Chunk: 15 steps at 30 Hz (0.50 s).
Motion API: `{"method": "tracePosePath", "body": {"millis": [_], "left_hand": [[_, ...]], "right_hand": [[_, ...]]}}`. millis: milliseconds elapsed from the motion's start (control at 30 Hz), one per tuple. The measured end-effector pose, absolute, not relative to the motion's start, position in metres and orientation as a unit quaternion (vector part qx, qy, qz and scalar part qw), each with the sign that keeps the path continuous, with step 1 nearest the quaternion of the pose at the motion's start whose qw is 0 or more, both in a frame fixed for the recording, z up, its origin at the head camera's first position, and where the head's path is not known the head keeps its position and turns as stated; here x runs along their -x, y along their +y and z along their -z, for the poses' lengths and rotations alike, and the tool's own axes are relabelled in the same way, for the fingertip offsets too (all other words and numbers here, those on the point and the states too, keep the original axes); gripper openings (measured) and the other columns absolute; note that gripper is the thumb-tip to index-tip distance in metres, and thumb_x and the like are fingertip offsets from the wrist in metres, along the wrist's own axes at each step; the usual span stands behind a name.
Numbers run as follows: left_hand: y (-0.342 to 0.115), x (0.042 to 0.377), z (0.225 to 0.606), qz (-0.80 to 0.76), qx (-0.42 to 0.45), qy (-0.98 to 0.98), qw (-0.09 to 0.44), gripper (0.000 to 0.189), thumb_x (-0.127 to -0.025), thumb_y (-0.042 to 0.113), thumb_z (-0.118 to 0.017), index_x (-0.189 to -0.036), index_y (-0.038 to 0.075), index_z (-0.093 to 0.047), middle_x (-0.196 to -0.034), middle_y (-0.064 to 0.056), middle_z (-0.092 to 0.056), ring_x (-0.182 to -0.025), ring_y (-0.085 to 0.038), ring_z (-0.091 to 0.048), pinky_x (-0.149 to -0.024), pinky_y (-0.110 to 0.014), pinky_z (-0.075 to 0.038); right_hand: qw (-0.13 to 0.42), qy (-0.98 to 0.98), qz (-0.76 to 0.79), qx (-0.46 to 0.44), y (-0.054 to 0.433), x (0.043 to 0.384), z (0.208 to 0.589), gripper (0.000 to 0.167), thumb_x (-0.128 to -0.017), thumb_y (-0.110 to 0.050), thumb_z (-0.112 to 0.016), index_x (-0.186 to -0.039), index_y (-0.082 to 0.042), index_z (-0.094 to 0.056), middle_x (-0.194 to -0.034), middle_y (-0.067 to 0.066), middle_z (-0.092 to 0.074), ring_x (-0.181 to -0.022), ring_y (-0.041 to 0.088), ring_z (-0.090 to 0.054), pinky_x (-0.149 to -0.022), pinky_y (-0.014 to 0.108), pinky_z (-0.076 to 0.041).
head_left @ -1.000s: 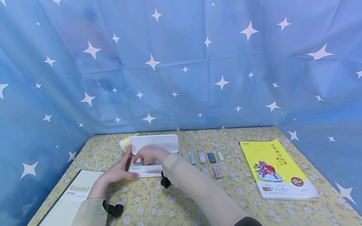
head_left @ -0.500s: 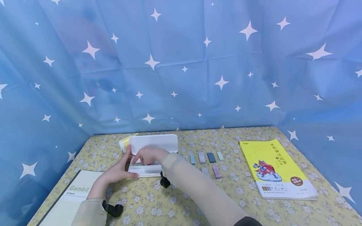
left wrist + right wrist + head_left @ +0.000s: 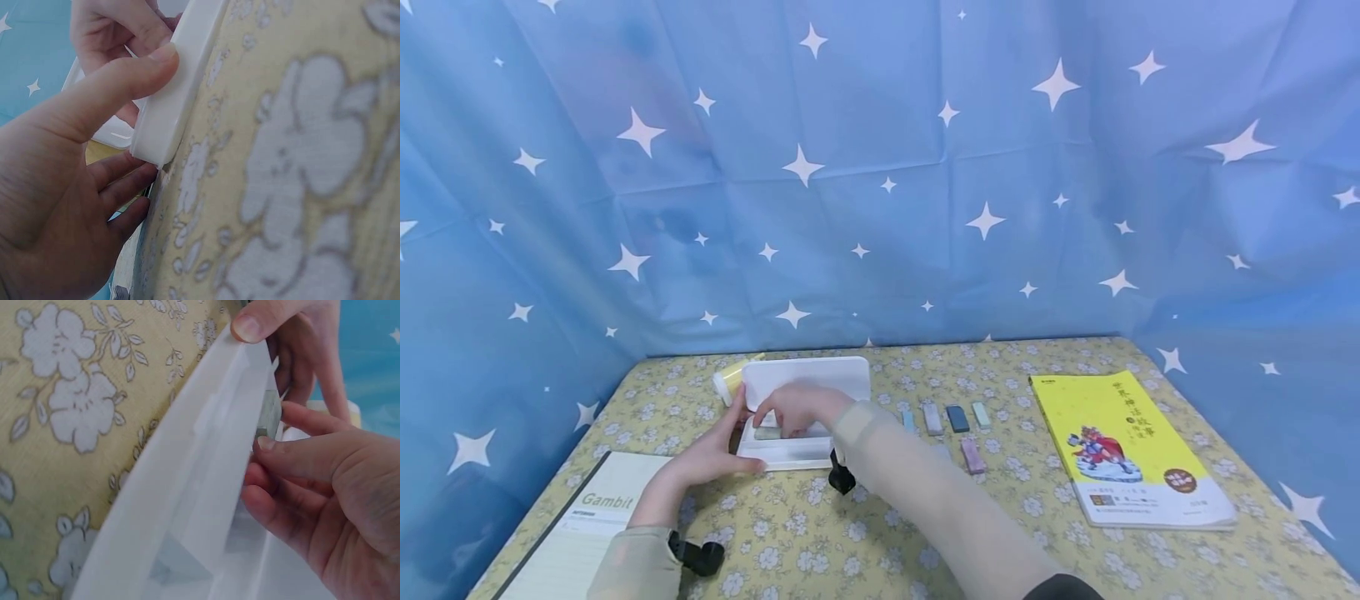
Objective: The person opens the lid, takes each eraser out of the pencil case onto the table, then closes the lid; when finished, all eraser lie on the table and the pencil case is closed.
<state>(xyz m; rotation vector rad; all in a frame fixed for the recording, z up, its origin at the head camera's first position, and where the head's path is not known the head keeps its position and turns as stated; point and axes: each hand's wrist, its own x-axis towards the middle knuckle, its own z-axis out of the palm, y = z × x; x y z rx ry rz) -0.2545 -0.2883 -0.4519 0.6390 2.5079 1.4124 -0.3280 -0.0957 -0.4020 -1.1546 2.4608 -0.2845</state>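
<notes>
A white hinged case (image 3: 786, 461), like a pencil case, lies with its lid (image 3: 808, 379) raised toward the back. My left hand (image 3: 711, 450) grips its left end, thumb on the front wall and the other fingers round the end, as the left wrist view shows. Over the inside of the case, my right hand (image 3: 797, 408) pinches a small grey-green block (image 3: 269, 414) between thumb and fingers. That block (image 3: 767, 433) also shows below my fingers in the head view. Part of the case's inside is hidden behind my right hand.
Several small pastel blocks, among them a dark blue block (image 3: 957, 419) and a pink block (image 3: 972, 456), lie right of the case. A yellow-and-white container (image 3: 730, 380) lies behind it. A notebook (image 3: 583, 525) is at front left, a yellow book (image 3: 1127, 450) at right.
My right hand has lifted slightly, and the grey-green block now shows plainly beneath its fingers. My left hand keeps its grip on the case. The head view has shifted a little.
</notes>
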Motion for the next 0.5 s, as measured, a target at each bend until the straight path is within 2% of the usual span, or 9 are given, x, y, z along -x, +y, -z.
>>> {"method": "tracePosePath", "body": {"millis": [67,233,500], "left_hand": [[-0.288,0.254,0.451,-0.473,-0.220,0.848,0.095,0.122,-0.083,0.016,-0.079,-0.152,0.017,0.022,-0.133,-0.023,-0.037,-0.124,-0.037,-0.039,-0.097,-0.039,-0.039],[-0.288,0.254,0.452,-0.475,-0.216,0.847,0.099,0.122,-0.083,0.014,-0.078,-0.152,0.019,0.022,-0.130,-0.019,-0.037,-0.122,-0.034,-0.040,-0.096,-0.033,-0.039],[-0.286,0.253,0.451,-0.484,-0.212,0.842,0.106,0.121,-0.083,0.013,-0.078,-0.152,0.018,0.022,-0.138,-0.024,-0.033,-0.123,-0.037,-0.041,-0.092,-0.029,-0.042]], "right_hand": [[0.201,0.880,0.102,0.418,-0.094,0.328,0.399,0.059,-0.085,0.007,-0.064,-0.130,-0.030,-0.061,-0.081,-0.003,-0.062,-0.056,0.009,-0.054,-0.054,0.022,-0.045],[0.208,0.875,0.120,0.420,-0.087,0.326,0.393,0.055,-0.087,0.007,-0.064,-0.131,-0.028,-0.060,-0.086,-0.003,-0.060,-0.060,0.010,-0.054,-0.054,0.022,-0.044],[0.212,0.871,0.143,0.420,-0.071,0.323,0.387,0.052,-0.089,0.006,-0.063,-0.131,-0.024,-0.059,-0.087,-0.004,-0.060,-0.061,0.011,-0.055,-0.056,0.023,-0.044]]}}
